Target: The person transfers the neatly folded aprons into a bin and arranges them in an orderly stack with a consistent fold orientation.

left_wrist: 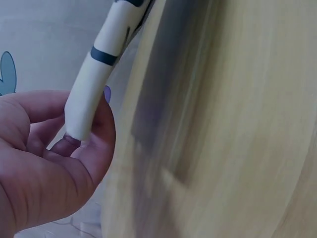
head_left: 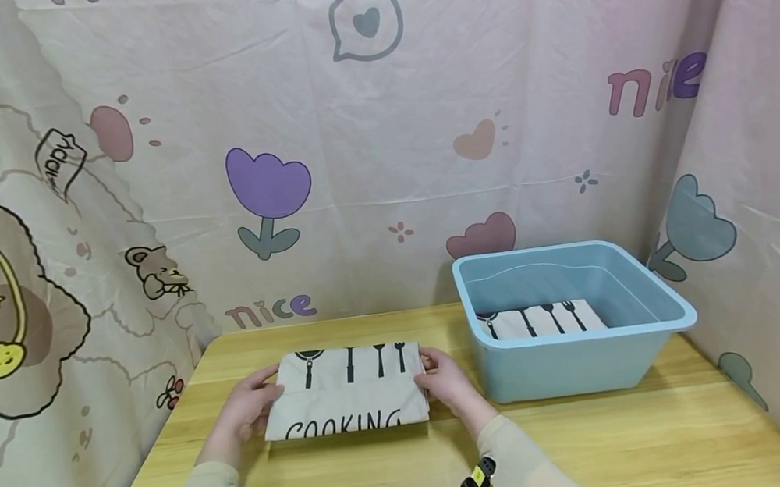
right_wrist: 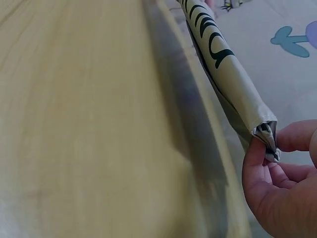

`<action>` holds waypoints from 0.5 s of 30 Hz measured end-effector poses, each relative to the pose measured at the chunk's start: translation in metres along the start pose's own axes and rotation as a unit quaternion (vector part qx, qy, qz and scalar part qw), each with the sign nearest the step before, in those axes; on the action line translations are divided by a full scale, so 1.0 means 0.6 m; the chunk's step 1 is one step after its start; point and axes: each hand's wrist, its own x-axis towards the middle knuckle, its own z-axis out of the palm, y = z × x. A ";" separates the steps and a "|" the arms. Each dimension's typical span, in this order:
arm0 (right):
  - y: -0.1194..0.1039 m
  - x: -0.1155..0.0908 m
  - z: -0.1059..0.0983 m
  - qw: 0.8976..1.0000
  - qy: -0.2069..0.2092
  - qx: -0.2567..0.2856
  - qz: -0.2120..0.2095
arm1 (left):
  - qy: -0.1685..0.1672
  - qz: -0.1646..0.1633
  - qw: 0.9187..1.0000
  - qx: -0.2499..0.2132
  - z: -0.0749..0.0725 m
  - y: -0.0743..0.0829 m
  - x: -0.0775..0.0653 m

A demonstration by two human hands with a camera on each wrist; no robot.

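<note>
A folded white cloth (head_left: 348, 395), printed with dark kitchen utensils and the word COOKING, is held up between both hands over the table. My left hand (head_left: 247, 406) pinches its left end, and in the left wrist view the fingers (left_wrist: 101, 148) curl under the rounded fold. At the opposite end, my right hand (head_left: 449, 383) grips the cloth between thumb and fingers. The layered edges of the folds show in the right wrist view, and a shadow falls on the wood beneath. Both wrist views show the cloth raised off the tabletop.
To the right on the wooden table (head_left: 357, 486) stands a light blue plastic tub (head_left: 564, 368). Inside it lies another white cloth (head_left: 542, 320) with similar utensil prints. A patterned curtain (head_left: 364, 120) hangs behind the table and along both sides.
</note>
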 end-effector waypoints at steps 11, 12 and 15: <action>-0.034 -0.005 -0.006 1.000 0.005 -0.005 -0.020 | 0.004 0.029 1.000 -0.007 -0.014 0.022 -0.016; -0.037 -0.005 -0.006 1.000 0.006 -0.006 -0.020 | 0.006 0.029 1.000 -0.008 -0.015 0.024 -0.018; -0.045 -0.008 -0.007 1.000 0.003 -0.006 -0.026 | 0.010 0.030 1.000 -0.004 -0.017 0.031 -0.022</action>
